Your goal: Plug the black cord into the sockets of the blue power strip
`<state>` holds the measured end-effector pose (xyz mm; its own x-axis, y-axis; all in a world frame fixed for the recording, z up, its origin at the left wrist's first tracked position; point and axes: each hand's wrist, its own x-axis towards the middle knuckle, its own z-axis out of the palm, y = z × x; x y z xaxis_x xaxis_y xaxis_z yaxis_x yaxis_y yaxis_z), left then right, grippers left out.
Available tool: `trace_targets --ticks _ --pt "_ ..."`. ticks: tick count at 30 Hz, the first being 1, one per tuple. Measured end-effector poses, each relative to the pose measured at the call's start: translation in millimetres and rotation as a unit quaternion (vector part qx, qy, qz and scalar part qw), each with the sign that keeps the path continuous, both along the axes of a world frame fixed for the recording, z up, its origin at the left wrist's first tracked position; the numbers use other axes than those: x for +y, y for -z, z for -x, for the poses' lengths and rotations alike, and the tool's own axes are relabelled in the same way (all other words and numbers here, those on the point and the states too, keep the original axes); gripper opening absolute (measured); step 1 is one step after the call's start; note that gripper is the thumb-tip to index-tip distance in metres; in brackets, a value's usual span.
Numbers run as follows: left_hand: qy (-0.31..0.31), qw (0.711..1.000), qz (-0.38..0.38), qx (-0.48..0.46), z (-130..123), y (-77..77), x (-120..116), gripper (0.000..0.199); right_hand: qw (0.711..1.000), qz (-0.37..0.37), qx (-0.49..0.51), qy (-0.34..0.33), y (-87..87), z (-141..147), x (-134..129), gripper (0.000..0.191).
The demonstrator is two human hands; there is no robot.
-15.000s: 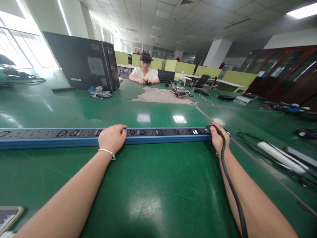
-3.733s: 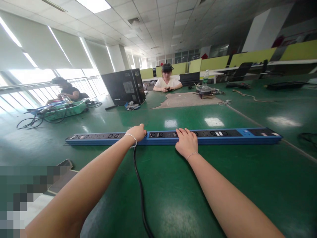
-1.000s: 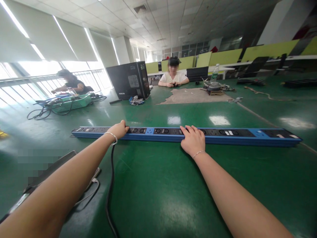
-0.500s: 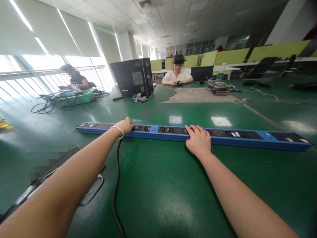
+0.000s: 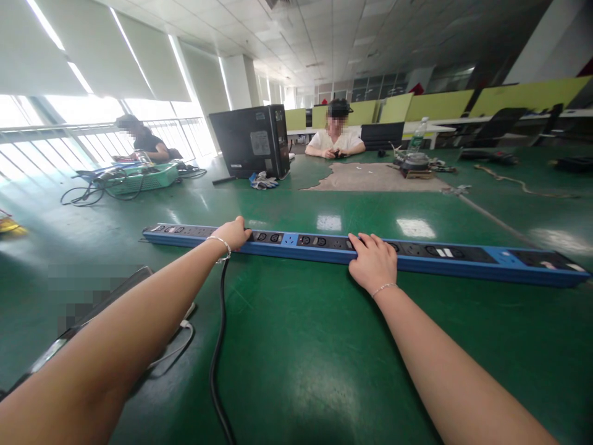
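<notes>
Nearest, at lower left, a thin white cord (image 5: pixel 191 330), loosely bent on a glossy, scuffed green tabletop (image 5: pixel 296 358). Next, a thick, smooth black cable (image 5: pixel 221 346), rising in a gentle curve to the left hand (image 5: pixel 236 235). Fingers curled closed around the dark end of it, mostly covered, so impossible to tell how far into a socket. On the same wrist, a pale chain bracelet (image 5: pixel 227 247); on the other, a finer chain (image 5: pixel 383 288). Half open, the right hand (image 5: pixel 374 262), with fingers spread and slightly bent, laid over a power strip (image 5: pixel 315 253). Long, straight and blue-sided, slightly askew across the table beneath both hands, with a dark top face full of slotted and rounded sockets (image 5: pixel 319 241). Beyond, limp fabric gloves (image 5: pixel 263 181) near the foot of a boxy black computer case (image 5: pixel 245 142); farther left, a perforated green plastic basket (image 5: pixel 160 178) with tangled wires (image 5: pixel 88 194). Right of centre, a ragged-edged beige patch (image 5: pixel 365 178), then a round dark part (image 5: pixel 414 162) and a clear plastic bottle (image 5: pixel 418 137). Across the table, a person in a pale top (image 5: pixel 334 145); near the railing, another in a dark top (image 5: pixel 147 143). Farthest, flat lime-green panels (image 5: pixel 438 107).
</notes>
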<state>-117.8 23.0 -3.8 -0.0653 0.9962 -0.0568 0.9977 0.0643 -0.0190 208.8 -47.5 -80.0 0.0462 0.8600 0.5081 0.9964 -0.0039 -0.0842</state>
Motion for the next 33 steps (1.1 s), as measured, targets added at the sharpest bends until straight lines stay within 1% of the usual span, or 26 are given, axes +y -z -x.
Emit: trace_targets --ticks 3,5,7,9,10,12,13,15,18,20,22,24,26,31,33 --pt "0.01 1.0 -0.011 0.005 1 -6.9 -2 0.04 1.0 -0.002 0.0 0.002 -0.5 0 0 0.053" --pt "0.003 0.999 -0.05 0.002 3 -18.2 -4 0.04 1.0 0.002 0.0 0.001 -1.1 1 0 0.053" --pt "-0.014 0.994 -0.102 -0.021 7 -34.0 -6 0.041 1.0 0.005 0.0 0.0 -1.6 1 0 0.052" --pt "-0.032 0.99 -0.126 -0.049 17 -50.4 -7 0.043 1.0 0.005 0.0 -0.001 -1.8 1 0 0.052" --pt "-0.04 0.99 -0.125 -0.056 24 -57.1 -8 0.043 1.0 0.004 0.0 0.0 -1.7 1 0 0.052" --pt "-0.066 0.989 -0.124 -0.041 43 -65.0 -7 0.044 1.0 0.002 0.001 0.001 -1.4 1 0 0.052" --pt "-0.077 0.988 -0.13 -0.025 53 -65.8 -6 0.045 1.0 0.002 0.002 0.001 -1.1 0 0 0.052" --pt "-0.085 0.988 -0.125 -0.008 75 -62.0 -4 0.048 1.0 0.003 0.001 -0.001 -0.4 0 0 0.052" --pt "-0.095 0.991 -0.093 0.0 102 -48.6 -1 0.047 1.0 0.003 -0.001 -0.002 0.3 0 0 0.053" --pt "-0.094 0.993 -0.075 0.0 113 -39.2 1 0.045 1.0 0.003 0.001 -0.001 0.2 0 0 0.053" --pt "-0.089 0.994 -0.063 -0.002 119 -31.4 3 0.044 1.0 0.004 0.004 -0.002 -0.2 0 0 0.053" --pt "-0.084 0.995 -0.06 -0.004 119 -25.6 4 0.043 1.0 0.004 0.006 -0.002 -0.7 1 0 0.053" --pt "-0.078 0.995 -0.062 -0.007 114 -21.8 6 0.042 1.0 0.004 0.007 -0.002 -0.8 1 -1 0.052" --pt "-0.036 0.998 -0.055 -0.023 87 -18.9 9 0.039 1.0 -0.001 0.004 -0.002 -0.4 0 -1 0.052" --pt "-0.031 0.997 -0.061 -0.024 74 -19.8 8 0.037 1.0 -0.004 0.001 -0.001 -0.4 0 -1 0.052"
